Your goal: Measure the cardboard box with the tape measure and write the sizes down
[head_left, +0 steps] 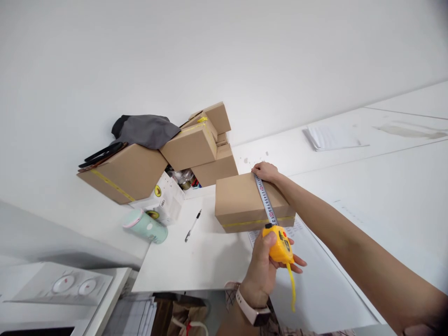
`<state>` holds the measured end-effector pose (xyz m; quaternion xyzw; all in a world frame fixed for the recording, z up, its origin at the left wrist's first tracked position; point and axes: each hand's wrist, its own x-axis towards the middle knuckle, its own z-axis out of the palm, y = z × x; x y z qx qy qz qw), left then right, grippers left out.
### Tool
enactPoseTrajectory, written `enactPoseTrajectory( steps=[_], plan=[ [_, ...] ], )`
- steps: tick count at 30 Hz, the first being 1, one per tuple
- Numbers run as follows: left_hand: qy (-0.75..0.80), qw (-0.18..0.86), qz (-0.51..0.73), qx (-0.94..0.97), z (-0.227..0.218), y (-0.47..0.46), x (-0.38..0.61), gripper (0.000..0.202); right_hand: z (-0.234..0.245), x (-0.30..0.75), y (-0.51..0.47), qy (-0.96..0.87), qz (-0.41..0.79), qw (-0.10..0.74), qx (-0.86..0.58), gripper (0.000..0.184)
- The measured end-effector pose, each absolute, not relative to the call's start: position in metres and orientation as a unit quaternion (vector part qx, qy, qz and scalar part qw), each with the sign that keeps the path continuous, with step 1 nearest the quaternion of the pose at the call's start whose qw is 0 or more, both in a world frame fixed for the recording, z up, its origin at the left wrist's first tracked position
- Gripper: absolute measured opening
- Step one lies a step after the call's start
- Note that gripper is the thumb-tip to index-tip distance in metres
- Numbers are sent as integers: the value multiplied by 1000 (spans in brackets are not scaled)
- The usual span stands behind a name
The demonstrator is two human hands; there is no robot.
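Observation:
A closed cardboard box (pixel 238 193) lies on the white table with a yellow tape strip along its near side. In my left hand (pixel 259 266) is a yellow tape measure (pixel 281 245), held just off the box's near edge, its yellow strap dangling. The metal blade (pixel 265 198) runs out across the box top to the far edge. There my right hand (pixel 266 171) pinches the blade's end against the box, its fingertips partly hidden. Under the box and beside it lie printed papers (pixel 297 228).
Left of the box are a pen (pixel 193 226), a mint-green tumbler (pixel 147 226) and a white carton (pixel 164 198). Stacked cardboard boxes (pixel 191 147) carry a grey cloth (pixel 147 130). Papers (pixel 332 136) lie far right. An appliance with dials (pixel 66 282) stands lower left.

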<state>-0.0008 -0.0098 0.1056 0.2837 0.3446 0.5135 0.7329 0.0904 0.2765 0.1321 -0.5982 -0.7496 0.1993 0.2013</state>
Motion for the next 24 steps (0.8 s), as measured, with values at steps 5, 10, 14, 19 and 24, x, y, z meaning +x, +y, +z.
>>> enactPoseTrajectory(
  steps=[5, 10, 14, 19, 24],
  plan=[
    [355, 727, 512, 287, 104, -8, 2, 69, 129, 89, 277, -742, 219, 245, -584, 24],
    [346, 715, 515, 322, 110, -13, -8, 64, 137, 94, 269, -705, 225, 369, -563, 28],
    [387, 570, 614, 385, 108, -32, -47, 58, 133, 129, 244, -610, 198, 502, -581, 50],
    [516, 385, 662, 383, 84, -33, -113, 60, 90, 182, 181, -527, 227, 540, -616, 52],
    [523, 440, 629, 371, 72, -8, -137, 57, 69, 184, 129, -632, 254, 423, -597, 59]
  ],
)
